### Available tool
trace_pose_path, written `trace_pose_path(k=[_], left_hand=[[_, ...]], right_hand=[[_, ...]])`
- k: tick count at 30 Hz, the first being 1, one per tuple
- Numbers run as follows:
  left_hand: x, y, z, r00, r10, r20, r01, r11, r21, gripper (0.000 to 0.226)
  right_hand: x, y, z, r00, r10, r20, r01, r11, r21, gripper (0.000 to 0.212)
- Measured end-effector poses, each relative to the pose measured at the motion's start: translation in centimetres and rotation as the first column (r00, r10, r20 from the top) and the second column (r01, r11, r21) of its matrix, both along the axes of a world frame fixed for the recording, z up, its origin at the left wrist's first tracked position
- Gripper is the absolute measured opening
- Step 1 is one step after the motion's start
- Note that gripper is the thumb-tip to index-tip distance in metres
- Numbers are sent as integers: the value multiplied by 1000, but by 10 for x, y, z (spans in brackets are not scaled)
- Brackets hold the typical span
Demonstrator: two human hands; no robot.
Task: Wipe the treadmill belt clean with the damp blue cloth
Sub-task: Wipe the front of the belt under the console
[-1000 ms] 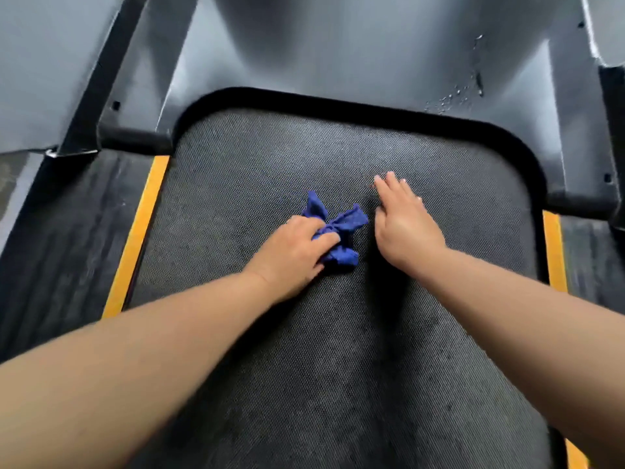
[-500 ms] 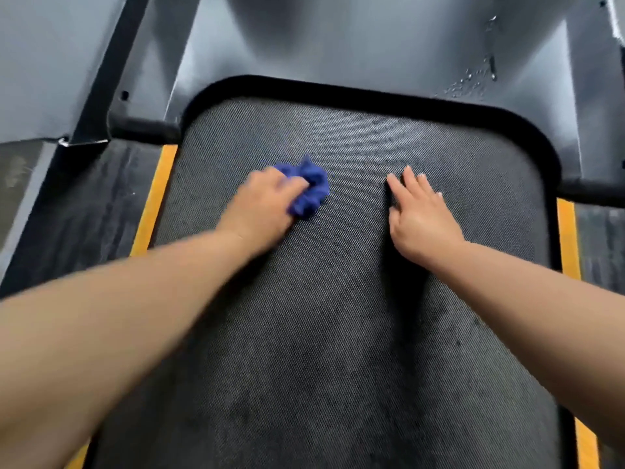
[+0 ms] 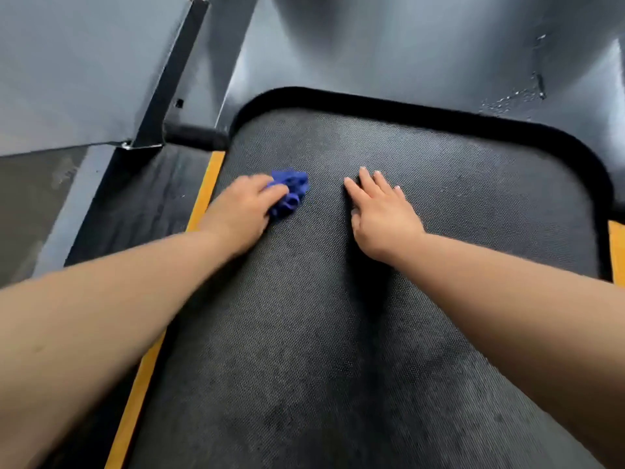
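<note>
The dark textured treadmill belt [image 3: 338, 333] fills the middle of the view. My left hand [image 3: 241, 211] grips a bunched blue cloth [image 3: 291, 191] and holds it down on the belt near its left edge, toward the front end. My right hand [image 3: 380, 211] lies flat on the belt a little to the right of the cloth, fingers straight and pointing forward. Most of the cloth is hidden under my left fingers.
A yellow stripe [image 3: 203, 198] runs along the belt's left side, with a dark side rail [image 3: 142, 204] beyond it. The grey motor cover [image 3: 406, 55] rises ahead, with water drops [image 3: 507, 99] at its right. A dark upright post [image 3: 169, 79] stands front left.
My left hand has dragged the cloth leftward across the belt, from the middle toward the yellow stripe. My right hand has stayed flat in about the same spot.
</note>
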State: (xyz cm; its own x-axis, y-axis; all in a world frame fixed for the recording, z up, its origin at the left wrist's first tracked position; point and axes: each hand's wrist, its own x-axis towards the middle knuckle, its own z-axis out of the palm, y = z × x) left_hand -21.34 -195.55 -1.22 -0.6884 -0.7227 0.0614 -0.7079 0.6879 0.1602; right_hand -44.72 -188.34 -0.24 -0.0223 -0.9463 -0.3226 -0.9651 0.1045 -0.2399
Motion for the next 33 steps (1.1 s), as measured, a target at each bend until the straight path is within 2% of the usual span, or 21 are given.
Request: trace_pose_path(k=[2, 4, 8, 10, 11, 15, 17, 20, 24, 26, 29, 31, 33], left_hand=[[-11, -14, 0, 980, 189, 54, -192, 980, 47, 43], [-14, -2, 6, 975, 183, 123, -198, 973, 116, 39], [25, 49, 15, 981, -166, 97, 146, 972, 185, 33], [37, 34, 19, 960, -246, 134, 228, 963, 141, 24], [33, 13, 20, 963, -215, 159, 199, 973, 113, 26], [5, -62, 20, 968, 130, 213, -120, 991, -60, 25], [5, -54, 18, 966, 159, 206, -148, 987, -65, 24], [38, -1, 21, 987, 85, 138, -95, 993, 72, 18], [84, 58, 36, 961, -147, 233, 102, 975, 196, 27], [75, 28, 37, 970, -102, 219, 76, 989, 125, 30], [31, -40, 40, 986, 69, 150, -56, 994, -89, 34], [9, -56, 31, 946, 121, 299, -73, 983, -167, 25], [8, -43, 19, 925, 112, 363, -63, 987, -144, 27]], right_hand=[[6, 1, -3, 999, -43, -4, 43, 999, -12, 57], [18, -2, -6, 998, -70, -1, 70, 997, -38, 57], [33, 0, -3, 997, -67, 42, 69, 996, -55, 58], [38, 3, -3, 997, -51, 62, 56, 996, -72, 58], [40, 3, -3, 996, -48, 73, 54, 995, -82, 57], [49, 4, -10, 996, -51, 72, 57, 994, -92, 56], [51, 5, -12, 997, -51, 59, 57, 994, -91, 56], [48, 7, -15, 998, -24, 51, 28, 996, -88, 56], [43, 13, -23, 999, 3, 41, 1, 996, -89, 56], [44, 14, -26, 1000, -2, 30, 5, 995, -95, 56], [44, 14, -29, 999, -3, 40, 8, 994, -106, 56], [43, 15, -30, 999, 0, 47, 5, 994, -109, 56], [43, 14, -29, 999, 10, 47, -5, 995, -103, 57]])
